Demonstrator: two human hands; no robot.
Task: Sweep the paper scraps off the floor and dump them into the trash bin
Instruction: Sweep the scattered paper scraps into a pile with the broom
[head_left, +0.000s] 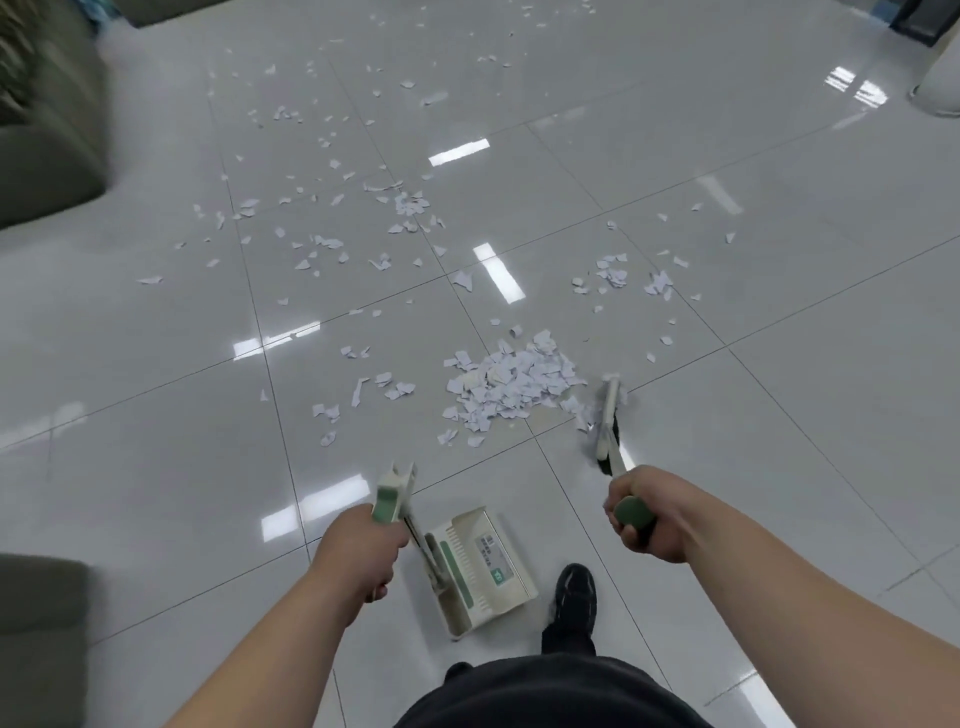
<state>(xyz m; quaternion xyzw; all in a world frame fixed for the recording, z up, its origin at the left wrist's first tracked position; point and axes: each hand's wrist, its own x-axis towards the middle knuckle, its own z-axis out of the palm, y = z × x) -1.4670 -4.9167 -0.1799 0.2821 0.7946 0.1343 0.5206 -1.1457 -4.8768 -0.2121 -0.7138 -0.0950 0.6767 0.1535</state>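
paper scraps (511, 387): heaped on floor (779, 467), more scattered beyond | handling: light, flimsy, likely flutter; sweep low | right hand (644, 514): fingers wrap broom (609, 410) handle | left hand (358, 545): fingers wrap dustpan (483, 566) handle

The dustpan (480, 566) carries a white printed label (493, 548) and a small green tag (498, 576). Their print is too blurred to read

Blurred sofa (47, 130) cut off, dustpan label (492, 552) unreadable
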